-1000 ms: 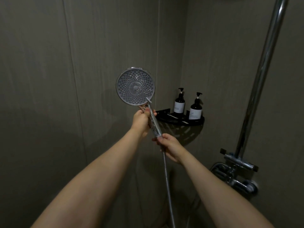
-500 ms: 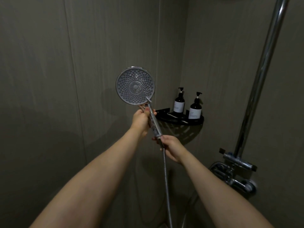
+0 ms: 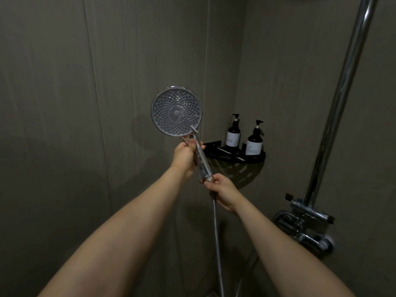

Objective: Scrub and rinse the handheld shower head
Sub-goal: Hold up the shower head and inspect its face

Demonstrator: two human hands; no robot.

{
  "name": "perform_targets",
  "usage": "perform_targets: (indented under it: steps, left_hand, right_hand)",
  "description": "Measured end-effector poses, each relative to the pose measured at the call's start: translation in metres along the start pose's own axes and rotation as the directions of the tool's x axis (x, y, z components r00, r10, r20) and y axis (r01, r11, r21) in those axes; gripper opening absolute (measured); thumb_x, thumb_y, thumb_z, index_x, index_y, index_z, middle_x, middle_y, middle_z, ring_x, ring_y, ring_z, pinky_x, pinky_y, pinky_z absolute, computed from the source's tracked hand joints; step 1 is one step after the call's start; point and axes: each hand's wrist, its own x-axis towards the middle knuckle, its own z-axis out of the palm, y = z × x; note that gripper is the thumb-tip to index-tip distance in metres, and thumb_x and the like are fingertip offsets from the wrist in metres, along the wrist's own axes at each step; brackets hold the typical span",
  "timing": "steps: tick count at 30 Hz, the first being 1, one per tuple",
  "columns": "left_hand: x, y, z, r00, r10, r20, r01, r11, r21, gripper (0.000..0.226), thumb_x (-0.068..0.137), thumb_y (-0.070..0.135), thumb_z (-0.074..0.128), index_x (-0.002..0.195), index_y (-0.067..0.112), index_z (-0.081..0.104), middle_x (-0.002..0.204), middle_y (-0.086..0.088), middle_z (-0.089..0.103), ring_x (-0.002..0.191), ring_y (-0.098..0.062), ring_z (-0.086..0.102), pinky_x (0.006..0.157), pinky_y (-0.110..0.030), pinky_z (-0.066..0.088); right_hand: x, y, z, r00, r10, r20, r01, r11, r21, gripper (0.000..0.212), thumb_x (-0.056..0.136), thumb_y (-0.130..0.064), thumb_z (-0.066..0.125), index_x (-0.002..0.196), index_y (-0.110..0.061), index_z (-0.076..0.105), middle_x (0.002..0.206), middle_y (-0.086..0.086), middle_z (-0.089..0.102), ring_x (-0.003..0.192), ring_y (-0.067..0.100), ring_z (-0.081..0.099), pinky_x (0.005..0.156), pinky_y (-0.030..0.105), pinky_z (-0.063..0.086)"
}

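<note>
The handheld shower head (image 3: 176,113) is held up in front of the wall corner, its round grey nozzle face turned toward me. Its clear handle (image 3: 203,162) slants down to the right. My left hand (image 3: 184,156) grips the top of the handle just under the round face. My right hand (image 3: 220,188) is closed around the bottom end of the handle, where the metal hose (image 3: 216,232) joins and hangs down. No water comes from the nozzles.
A black corner shelf (image 3: 235,157) just right of the handle carries two dark pump bottles (image 3: 233,131) (image 3: 254,139). A chrome riser pipe (image 3: 342,86) runs up the right wall above the mixer valve (image 3: 308,221). Grey wall panels close in on the left and behind.
Both hands keep their grip on the shower head. My right hand has shifted slightly along the bottom of the handle.
</note>
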Motion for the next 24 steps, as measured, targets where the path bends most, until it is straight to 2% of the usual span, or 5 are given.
perform_targets:
  steps: [4,7,14,18,24]
  left_hand:
    - [0.001,0.002,0.002,1.0,0.015,-0.012,-0.015,1.0,0.01,0.026,0.099,0.016,0.036,0.078,0.013,0.05,0.077,-0.001,0.056,0.049,0.001,0.062,0.064,-0.021,0.049]
    - [0.003,0.005,0.0,0.999,0.018,-0.03,-0.018,1.0,0.008,0.026,0.099,0.015,0.036,0.077,0.013,0.049,0.077,-0.001,0.055,0.052,-0.001,0.061,0.061,-0.019,0.051]
    - [0.003,0.005,-0.004,0.999,0.018,-0.037,-0.017,1.0,0.004,0.027,0.1,0.014,0.034,0.076,0.011,0.047,0.076,-0.003,0.053,0.042,0.003,0.06,0.045,-0.012,0.051]
    - [0.006,0.004,-0.005,0.999,0.022,-0.037,-0.021,0.999,0.03,0.027,0.1,0.013,0.034,0.076,0.011,0.047,0.076,-0.004,0.053,0.043,0.003,0.061,0.044,-0.012,0.05]
    - [0.008,0.001,-0.006,0.999,0.008,-0.044,-0.006,0.999,0.052,0.025,0.099,0.015,0.035,0.077,0.012,0.047,0.077,-0.003,0.054,0.045,0.003,0.062,0.045,-0.014,0.052]
  right_hand:
    - [-0.001,-0.001,-0.002,0.999,0.002,0.051,-0.003,1.0,0.019,0.021,0.088,0.011,0.046,0.091,-0.007,0.056,0.086,0.004,0.061,0.078,0.005,0.059,0.071,0.012,0.046]
    - [0.0,0.002,-0.008,0.998,0.031,0.057,-0.024,0.993,-0.114,0.026,0.087,0.015,0.044,0.102,-0.003,0.056,0.082,0.004,0.057,0.073,0.007,0.052,0.065,0.01,0.043]
    - [0.007,0.011,-0.02,0.999,-0.01,-0.031,-0.002,0.927,-0.376,0.026,0.089,0.008,0.05,0.077,-0.015,0.054,0.08,0.008,0.061,0.063,0.006,0.059,0.063,0.015,0.045]
    - [0.005,0.011,-0.018,1.0,0.007,-0.024,-0.018,0.879,-0.477,0.025,0.092,0.002,0.048,0.074,-0.016,0.047,0.065,0.004,0.053,0.039,-0.001,0.049,0.041,0.01,0.038]
    - [0.013,0.014,-0.018,0.996,-0.052,-0.067,0.006,0.83,-0.557,0.026,0.091,-0.004,0.054,0.07,-0.02,0.048,0.06,0.0,0.046,0.051,0.009,0.04,0.047,0.015,0.034]
